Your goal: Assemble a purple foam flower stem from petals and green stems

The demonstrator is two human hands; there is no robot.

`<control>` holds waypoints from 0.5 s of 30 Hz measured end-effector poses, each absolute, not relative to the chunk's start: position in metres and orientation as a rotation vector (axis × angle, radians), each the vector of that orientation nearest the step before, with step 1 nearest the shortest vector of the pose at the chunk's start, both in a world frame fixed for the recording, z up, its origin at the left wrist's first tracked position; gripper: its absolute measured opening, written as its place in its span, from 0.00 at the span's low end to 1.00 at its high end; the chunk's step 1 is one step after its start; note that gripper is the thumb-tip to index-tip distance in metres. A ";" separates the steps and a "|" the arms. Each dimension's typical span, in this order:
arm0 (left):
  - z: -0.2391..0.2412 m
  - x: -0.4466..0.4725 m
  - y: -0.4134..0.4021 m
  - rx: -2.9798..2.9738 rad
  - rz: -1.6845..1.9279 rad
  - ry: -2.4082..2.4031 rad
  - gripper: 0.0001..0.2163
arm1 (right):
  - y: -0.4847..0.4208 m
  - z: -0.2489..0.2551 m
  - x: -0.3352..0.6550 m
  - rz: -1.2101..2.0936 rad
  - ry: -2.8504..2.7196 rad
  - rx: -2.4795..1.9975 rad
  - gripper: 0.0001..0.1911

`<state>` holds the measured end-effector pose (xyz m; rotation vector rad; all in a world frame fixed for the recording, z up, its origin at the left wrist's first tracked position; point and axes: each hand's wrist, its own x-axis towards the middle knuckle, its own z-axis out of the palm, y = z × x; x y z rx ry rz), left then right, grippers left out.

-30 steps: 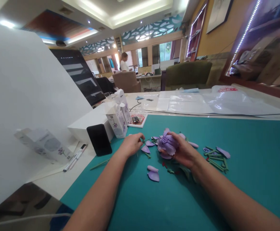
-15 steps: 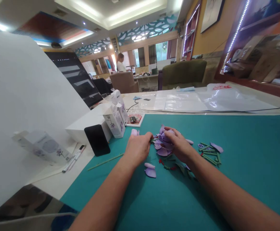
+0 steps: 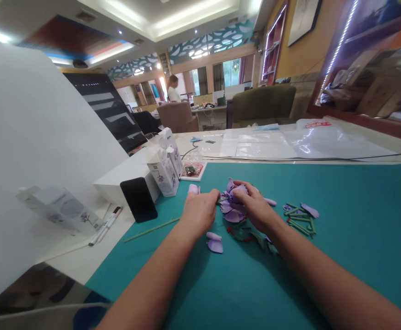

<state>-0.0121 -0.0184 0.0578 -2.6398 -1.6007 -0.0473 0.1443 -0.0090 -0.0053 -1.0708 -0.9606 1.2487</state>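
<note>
My left hand (image 3: 201, 210) is closed, its thumb and fingertips pinched on the short green stem at the side of a purple toy flower (image 3: 234, 213). My right hand (image 3: 257, 205) grips the flower's upper petals from the right; parts of the bloom are hidden behind its fingers. A pale lilac piece (image 3: 193, 189) shows just beyond my left hand. Loose purple petals (image 3: 214, 246) lie on the mat below the flower, near small red and green pieces (image 3: 245, 239). A long thin green rod (image 3: 150, 230) runs out from behind my left wrist.
A teal mat (image 3: 359, 256) covers the tabletop. Short green sticks (image 3: 300, 219) are heaped to the right. A black phone (image 3: 138, 199) leans by white printed boxes (image 3: 164, 173) at left, with markers (image 3: 106, 226) in front. A small tray (image 3: 193, 172) and plastic sheets (image 3: 272, 144) lie behind.
The flower has turned slightly, and its upper petals sit a little differently under my right fingers. Both hands keep their hold in nearly the same place.
</note>
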 end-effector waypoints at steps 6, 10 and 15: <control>0.054 -0.013 -0.018 -2.637 -0.053 -1.537 0.12 | -0.011 -0.003 0.144 1.123 -1.091 -1.143 0.26; 0.051 -0.013 -0.018 -2.627 -0.062 -1.506 0.11 | -0.009 -0.006 0.146 1.051 -1.185 -1.175 0.28; 0.050 -0.013 -0.018 -2.644 -0.066 -1.490 0.11 | -0.007 -0.011 0.147 0.990 -1.249 -1.189 0.29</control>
